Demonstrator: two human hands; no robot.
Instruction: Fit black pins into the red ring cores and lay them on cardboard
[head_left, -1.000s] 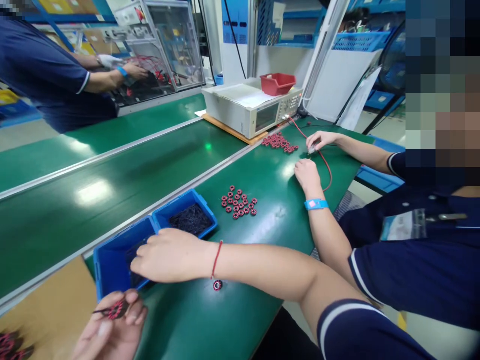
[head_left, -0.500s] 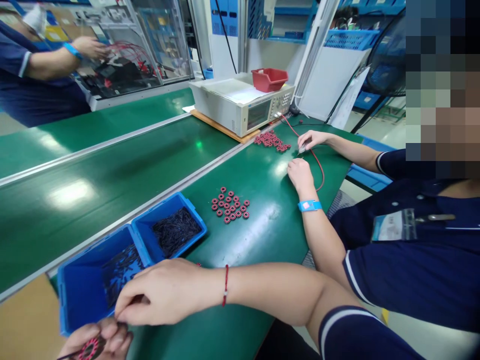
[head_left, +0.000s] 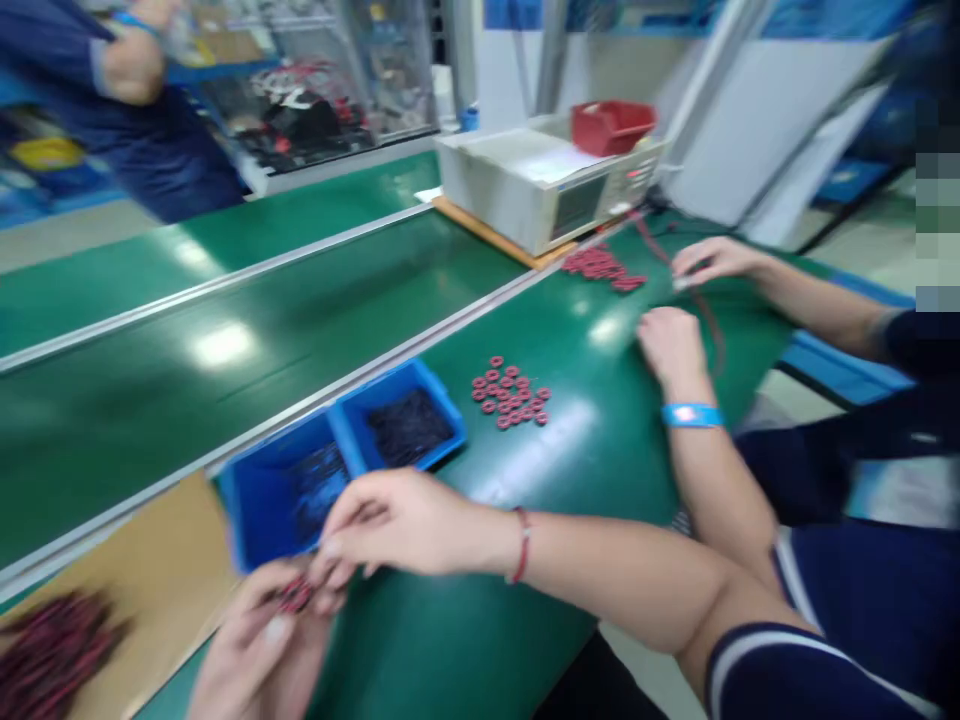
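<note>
My left hand is closed around a small red-and-black ring coil in the lower left of the head view. Over it, my right hand, with a red cord on its wrist, pinches thumb and fingertips together close against the coil. What lies between those fingertips is hidden and blurred. Just behind both hands stand two blue bins, the left bin and the right bin, holding short thin black pieces.
Loose ring coils lie on the green table. A co-worker's hands work at the right, near another coil pile and a bench instrument carrying a red bin. Cardboard bears a dark red bundle.
The view has swung left, so the scene sits further right, and the cardboard with its bundle has come into sight. My left hand has turned the coil; my right fingertips are now at it.
</note>
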